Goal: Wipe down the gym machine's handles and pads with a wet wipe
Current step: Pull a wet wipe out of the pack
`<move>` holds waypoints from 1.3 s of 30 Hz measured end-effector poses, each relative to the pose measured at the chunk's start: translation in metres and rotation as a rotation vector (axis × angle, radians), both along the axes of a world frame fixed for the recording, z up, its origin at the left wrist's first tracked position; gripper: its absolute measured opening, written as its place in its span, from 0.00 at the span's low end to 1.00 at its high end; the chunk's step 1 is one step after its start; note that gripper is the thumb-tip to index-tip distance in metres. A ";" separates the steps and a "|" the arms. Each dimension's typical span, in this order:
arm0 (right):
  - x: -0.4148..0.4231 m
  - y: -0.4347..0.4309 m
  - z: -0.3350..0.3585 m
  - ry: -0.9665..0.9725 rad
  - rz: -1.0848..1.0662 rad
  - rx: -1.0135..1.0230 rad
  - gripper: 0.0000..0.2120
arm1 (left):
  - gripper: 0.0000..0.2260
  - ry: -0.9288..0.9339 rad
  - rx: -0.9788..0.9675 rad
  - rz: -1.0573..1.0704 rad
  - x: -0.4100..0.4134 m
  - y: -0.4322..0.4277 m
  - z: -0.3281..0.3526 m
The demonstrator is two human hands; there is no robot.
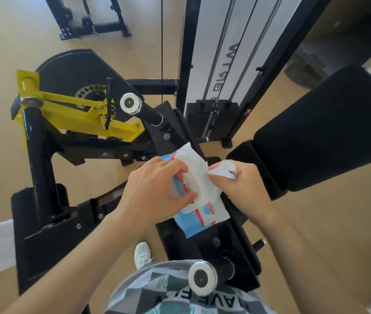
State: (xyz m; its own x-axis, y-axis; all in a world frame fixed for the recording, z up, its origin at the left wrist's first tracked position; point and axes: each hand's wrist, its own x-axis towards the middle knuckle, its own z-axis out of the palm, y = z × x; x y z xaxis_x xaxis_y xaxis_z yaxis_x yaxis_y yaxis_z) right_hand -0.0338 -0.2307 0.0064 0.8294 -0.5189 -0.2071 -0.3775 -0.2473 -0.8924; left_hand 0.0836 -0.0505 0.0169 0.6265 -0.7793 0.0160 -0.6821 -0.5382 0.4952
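Nearest the camera, a chrome-capped handle point(202, 277) of the machine is seen, apparently not yet wiped. Just beyond it, the wipe pack point(202, 216) is gripped by the left hand point(157, 191), fingers curled over its flap. The wet wipe point(224, 169) is pinched in the curled right hand point(241, 186), close against the pack (limp, light and damp, it is probably easily torn and best bunched in the palm). Farther off, a second handle point(132, 104) and the black pad point(329, 128) remain to be cleaned; firm pressure would likely be tolerated there.
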 end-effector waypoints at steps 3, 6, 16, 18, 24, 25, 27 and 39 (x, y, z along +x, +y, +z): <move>-0.001 0.002 0.002 0.005 0.018 0.082 0.07 | 0.19 -0.005 -0.016 0.053 0.001 -0.007 -0.001; -0.001 0.002 0.003 0.028 0.052 0.117 0.12 | 0.15 0.065 -0.068 0.104 0.002 -0.008 -0.004; 0.004 0.008 0.002 0.101 0.088 -0.001 0.18 | 0.08 0.071 -0.233 0.226 0.010 -0.008 -0.018; 0.004 0.009 0.003 0.102 0.087 0.006 0.18 | 0.10 0.194 -0.382 0.279 0.014 0.000 -0.017; 0.006 0.007 0.004 0.063 0.065 0.036 0.13 | 0.09 0.376 -0.691 0.516 0.003 0.041 -0.016; 0.006 0.007 0.004 0.044 0.058 0.059 0.12 | 0.09 0.417 -0.721 0.490 -0.002 0.045 -0.018; 0.004 0.007 0.004 0.010 0.033 0.111 0.10 | 0.09 0.414 -0.761 0.332 -0.013 0.049 -0.019; -0.001 0.003 0.009 -0.074 -0.294 0.293 0.07 | 0.17 -0.067 -0.166 -0.181 -0.021 0.019 -0.017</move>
State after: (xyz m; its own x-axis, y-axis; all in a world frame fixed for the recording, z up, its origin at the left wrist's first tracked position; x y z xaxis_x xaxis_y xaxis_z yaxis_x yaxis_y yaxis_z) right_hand -0.0349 -0.2276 0.0157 0.6732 -0.6633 -0.3269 -0.3269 0.1296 -0.9361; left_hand 0.0627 -0.0315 -0.0004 0.4702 -0.8619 0.1900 -0.7944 -0.3195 0.5166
